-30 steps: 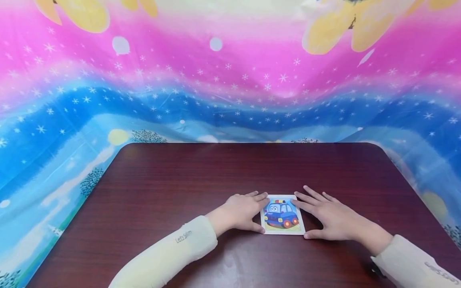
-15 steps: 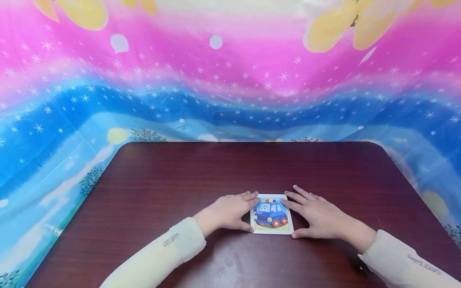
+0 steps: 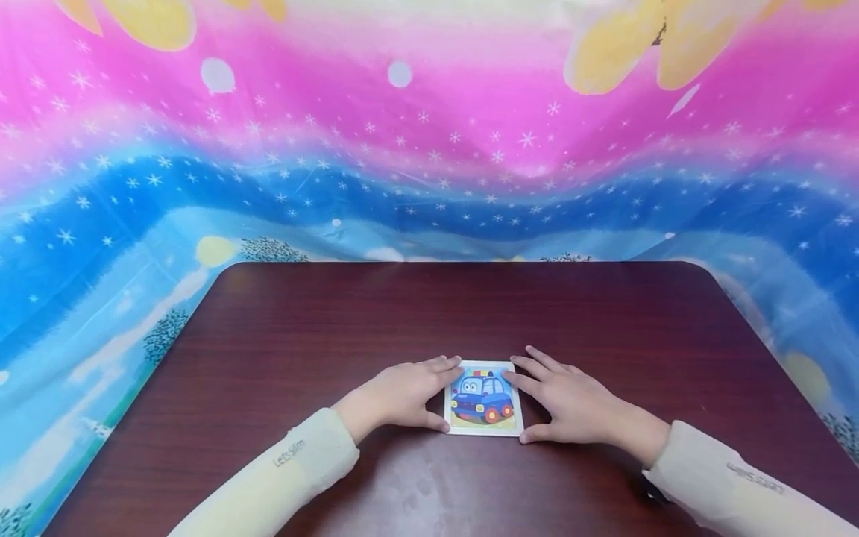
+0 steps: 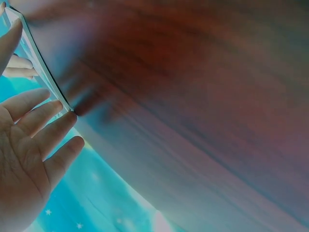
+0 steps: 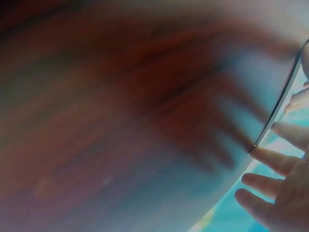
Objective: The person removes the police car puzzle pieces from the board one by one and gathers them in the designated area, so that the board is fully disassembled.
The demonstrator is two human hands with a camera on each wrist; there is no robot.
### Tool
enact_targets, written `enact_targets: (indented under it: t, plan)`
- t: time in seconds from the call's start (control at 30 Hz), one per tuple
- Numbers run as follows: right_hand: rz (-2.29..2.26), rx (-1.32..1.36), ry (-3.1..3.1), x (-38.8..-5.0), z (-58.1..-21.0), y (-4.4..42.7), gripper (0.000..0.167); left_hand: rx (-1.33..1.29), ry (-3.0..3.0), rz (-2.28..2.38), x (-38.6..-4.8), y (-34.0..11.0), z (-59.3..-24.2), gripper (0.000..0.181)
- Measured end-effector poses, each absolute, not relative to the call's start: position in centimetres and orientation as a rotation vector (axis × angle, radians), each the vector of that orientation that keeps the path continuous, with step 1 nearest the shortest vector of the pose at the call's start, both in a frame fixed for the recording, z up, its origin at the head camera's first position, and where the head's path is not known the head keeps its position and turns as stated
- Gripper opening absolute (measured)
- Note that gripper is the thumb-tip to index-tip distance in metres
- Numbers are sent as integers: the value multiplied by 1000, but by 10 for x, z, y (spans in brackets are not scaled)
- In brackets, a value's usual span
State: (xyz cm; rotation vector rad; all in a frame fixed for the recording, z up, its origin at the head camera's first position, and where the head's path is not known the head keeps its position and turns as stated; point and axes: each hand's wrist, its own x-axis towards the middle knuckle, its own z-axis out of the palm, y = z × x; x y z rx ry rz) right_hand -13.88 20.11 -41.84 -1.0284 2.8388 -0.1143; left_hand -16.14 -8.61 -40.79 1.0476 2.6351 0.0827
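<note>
A square picture board [image 3: 483, 403] with a white border shows a blue cartoon car with a light bar on its roof. It lies flat on the dark table. My left hand [image 3: 403, 391] touches its left edge with fingers extended and the thumb near the front corner. On the opposite side, my right hand [image 3: 577, 403] touches the right edge with fingers spread. From below, the left wrist view catches the palm of the left hand [image 4: 24, 154] beside the thin board [image 4: 43, 67]. The right wrist view likewise shows fingers of the right hand [image 5: 289, 188] against the board's edge.
The dark red-brown table [image 3: 322, 321] has rounded far corners and a glossy surface that reflects the hands. Behind and around it hangs a pink and blue cloth [image 3: 429, 164] printed with snowflakes and butterflies.
Both hands and the picture board between them have slid left across the table. The fingers keep about the same pose on the board's edges.
</note>
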Motion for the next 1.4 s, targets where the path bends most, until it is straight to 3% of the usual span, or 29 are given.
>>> enact_targets:
  t: [0.87,1.4]
  plan:
    - [-142,-1031,2779,-143,-410,166,84,979,2645,184,-146,-126,-405,87]
    - [-507,-998,2733,-178,-398,143,53,852,2786,264,-141,-125,-417,83]
